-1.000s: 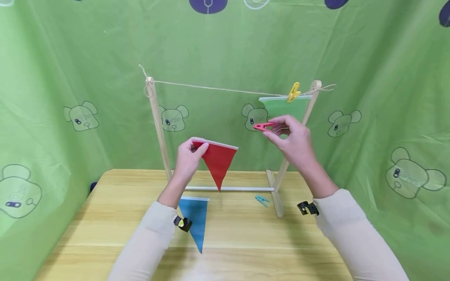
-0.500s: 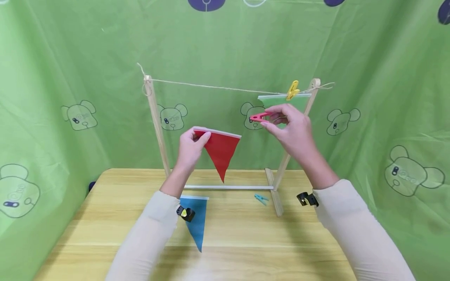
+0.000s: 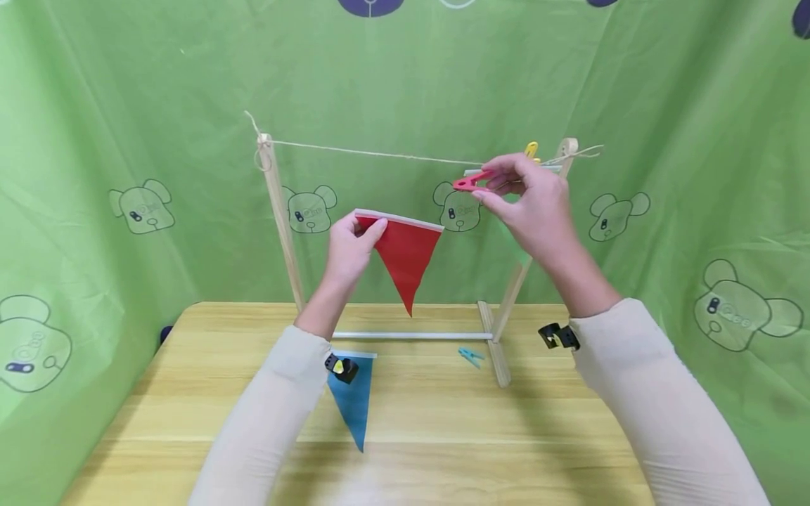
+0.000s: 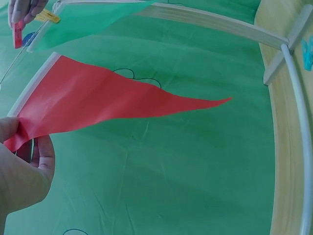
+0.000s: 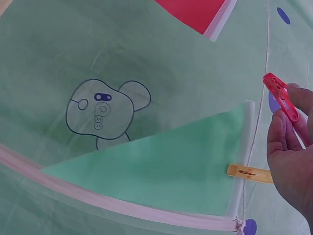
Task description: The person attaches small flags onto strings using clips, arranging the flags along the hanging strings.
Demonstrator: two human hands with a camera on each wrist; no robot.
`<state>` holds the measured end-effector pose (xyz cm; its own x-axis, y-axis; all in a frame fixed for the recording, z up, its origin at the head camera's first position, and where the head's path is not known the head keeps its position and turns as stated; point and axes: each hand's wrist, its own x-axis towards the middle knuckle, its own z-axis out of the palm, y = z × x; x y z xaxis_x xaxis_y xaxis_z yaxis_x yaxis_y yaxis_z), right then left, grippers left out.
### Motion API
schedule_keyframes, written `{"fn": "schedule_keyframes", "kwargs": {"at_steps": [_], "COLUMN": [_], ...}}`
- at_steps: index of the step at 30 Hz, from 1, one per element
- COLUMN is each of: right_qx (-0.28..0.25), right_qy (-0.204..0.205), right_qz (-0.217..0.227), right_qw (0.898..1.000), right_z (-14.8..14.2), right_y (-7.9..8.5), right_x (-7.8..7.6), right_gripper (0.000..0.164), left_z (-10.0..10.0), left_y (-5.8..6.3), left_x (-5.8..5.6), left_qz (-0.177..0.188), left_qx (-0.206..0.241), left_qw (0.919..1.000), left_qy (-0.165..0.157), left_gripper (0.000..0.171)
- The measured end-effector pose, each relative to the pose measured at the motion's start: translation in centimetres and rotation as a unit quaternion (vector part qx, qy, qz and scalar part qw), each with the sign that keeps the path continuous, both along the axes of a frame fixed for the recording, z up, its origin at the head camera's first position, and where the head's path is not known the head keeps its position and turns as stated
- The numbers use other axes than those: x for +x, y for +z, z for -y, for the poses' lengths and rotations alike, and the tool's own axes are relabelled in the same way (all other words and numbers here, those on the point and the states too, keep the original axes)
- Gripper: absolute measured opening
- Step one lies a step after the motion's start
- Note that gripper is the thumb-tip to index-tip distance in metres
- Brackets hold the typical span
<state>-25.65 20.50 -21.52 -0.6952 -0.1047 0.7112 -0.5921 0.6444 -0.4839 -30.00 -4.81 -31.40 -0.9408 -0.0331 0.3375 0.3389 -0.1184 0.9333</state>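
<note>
Hanging tip-down, pinched by the left hand (image 3: 350, 247), the red flag (image 3: 409, 251) sits below the string (image 3: 380, 152); the right hand (image 3: 538, 204), nearer the string, pinches a red clip (image 5: 281, 96).

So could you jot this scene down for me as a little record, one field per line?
Left hand: holds the red pennant near one top corner
Right hand: pinches the red clip
On the string: green pennant, held by the yellow clip
On the table: blue pennant, turquoise clip
Red pennant: not clipped up yet
Backdrop: green sheet with cartoon animal faces
</note>
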Motion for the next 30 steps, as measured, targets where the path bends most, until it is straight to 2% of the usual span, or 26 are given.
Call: {"fn": "schedule_keyframes", "kwargs": {"at_steps": [8,20,30], "right_qx": [0.027,0.086,0.167], "right_qy": [0.002,-0.003,-0.016], "right_qz": [-0.009,0.011,0.045], "right_qw": [1.0,0.996,0.985], "right_z": [0.0,0.5,0.8], "right_y": [1.7,4.5,6.6], "right_x": [-0.3,-0.5,-1.2], "right_gripper": [0.033,0.031,0.027], "left_z": [-0.8,-1.6,-2.0], "left_y": [1.0,2.0,2.9], "left_x": [-0.5,-1.0,-1.4], "left_qz": [0.006,0.005,0.012], "left_qx": [0.01,0.04,0.068], "left_qw": [0.9999,0.9992,0.9976], "left_qy": [-0.003,-0.005,-0.009], "left_gripper": [0.017,0.016,0.018]}}
